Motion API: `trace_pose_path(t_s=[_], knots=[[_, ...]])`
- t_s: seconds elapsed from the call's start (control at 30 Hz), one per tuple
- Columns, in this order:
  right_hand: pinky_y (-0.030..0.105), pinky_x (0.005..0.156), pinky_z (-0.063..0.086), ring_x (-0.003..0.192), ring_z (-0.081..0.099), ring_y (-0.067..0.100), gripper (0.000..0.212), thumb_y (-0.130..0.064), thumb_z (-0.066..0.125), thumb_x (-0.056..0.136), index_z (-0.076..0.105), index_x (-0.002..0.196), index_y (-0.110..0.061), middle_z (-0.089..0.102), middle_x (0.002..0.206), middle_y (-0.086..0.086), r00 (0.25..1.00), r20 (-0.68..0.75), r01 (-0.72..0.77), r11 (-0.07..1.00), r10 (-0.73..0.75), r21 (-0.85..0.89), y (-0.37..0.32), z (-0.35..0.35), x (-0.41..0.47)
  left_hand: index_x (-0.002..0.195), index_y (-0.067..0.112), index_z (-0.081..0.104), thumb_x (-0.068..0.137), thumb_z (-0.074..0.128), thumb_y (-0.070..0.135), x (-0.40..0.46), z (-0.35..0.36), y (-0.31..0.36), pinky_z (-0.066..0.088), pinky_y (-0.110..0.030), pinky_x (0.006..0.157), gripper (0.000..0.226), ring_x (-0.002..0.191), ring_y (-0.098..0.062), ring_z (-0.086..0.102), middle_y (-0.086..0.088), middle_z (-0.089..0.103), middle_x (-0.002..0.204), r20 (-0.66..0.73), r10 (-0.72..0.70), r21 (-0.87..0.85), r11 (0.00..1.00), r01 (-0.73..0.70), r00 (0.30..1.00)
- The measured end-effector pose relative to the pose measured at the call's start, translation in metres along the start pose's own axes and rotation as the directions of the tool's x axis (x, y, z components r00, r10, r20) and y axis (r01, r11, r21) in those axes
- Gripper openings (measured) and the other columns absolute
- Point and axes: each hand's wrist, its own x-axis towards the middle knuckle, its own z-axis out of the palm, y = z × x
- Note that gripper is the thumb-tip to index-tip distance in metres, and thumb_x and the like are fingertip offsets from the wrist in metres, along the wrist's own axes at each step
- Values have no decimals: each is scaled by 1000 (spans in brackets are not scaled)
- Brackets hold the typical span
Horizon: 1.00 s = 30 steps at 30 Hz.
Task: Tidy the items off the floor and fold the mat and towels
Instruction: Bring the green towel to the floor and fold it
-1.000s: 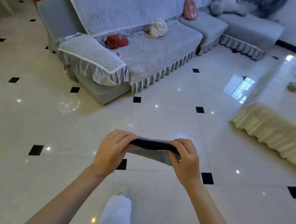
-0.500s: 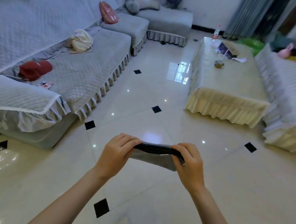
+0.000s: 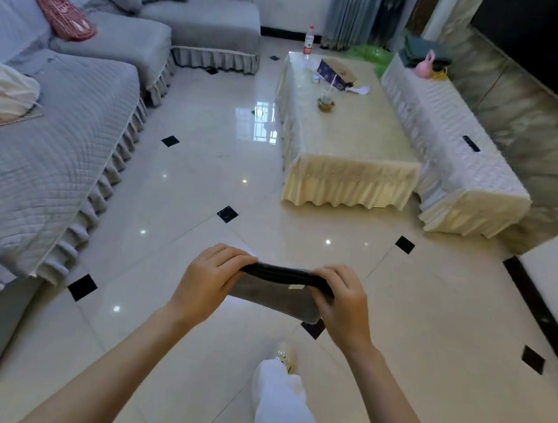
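A folded grey mat (image 3: 275, 297) with a dark top edge hangs in the air in front of me, above the tiled floor. My left hand (image 3: 208, 279) grips its left end with fingers curled over the top edge. My right hand (image 3: 344, 301) grips the right end the same way. A small pale label shows on the mat's near face. A folded stack of dark green cloth (image 3: 421, 52) lies on the far end of the white-covered cabinet (image 3: 449, 153).
A grey quilted sofa (image 3: 42, 159) runs along the left, with a cream bag (image 3: 6, 91) and a red bag (image 3: 64, 16) on it. A cream-covered coffee table (image 3: 350, 143) stands ahead, holding a bottle, a cup and papers. My white trouser leg (image 3: 281, 408) is below.
The view has swung right, from the sofa toward the coffee table and cabinet. Both hands keep the same grip on the folded mat.
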Motion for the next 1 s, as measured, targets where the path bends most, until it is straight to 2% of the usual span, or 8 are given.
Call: trace_pose_path(t_s=[0.23,0.37,0.7,0.83,1.0], knots=[[23,70,45,80,55,13,19,-9,69,75,68,93,-14,62,86,-3,1000,2,-11,1000,11,-22,87,8,103,102,10,70,92,50,18,117,59,-46,45,-20,81,24,89,-13,58,1,68,97,26,6,-19,1000,-5,1000],[20,70,44,80,54,11,25,-4,75,71,68,92,-14,62,86,-3,999,39,-31,999,33,-42,139,7,154,101,9,71,92,50,18,178,95,-67,46,-21,81,24,88,-14,58,0,68,96,31,26,-14,1000,-25,999],[25,70,44,80,54,14,24,-3,74,71,68,92,-13,61,85,-2,996,31,-75,994,78,-83,234,17,266,99,7,70,91,50,17,304,165,-115,45,-20,79,24,86,-13,56,0,68,93,41,35,-45,998,-33,999],[22,69,42,79,51,12,23,-4,72,70,68,90,-14,60,83,-2,992,6,-124,987,125,-100,272,31,306,97,8,70,90,51,17,357,201,-147,44,-17,78,22,86,-12,54,0,68,91,58,36,-66,997,-32,998],[22,72,43,82,52,10,28,-1,74,69,68,92,-16,61,85,-5,979,16,-200,973,203,-119,322,50,373,96,10,70,97,42,28,437,244,-195,44,-19,74,34,83,-13,56,2,68,90,74,77,-98,993,-70,994]])
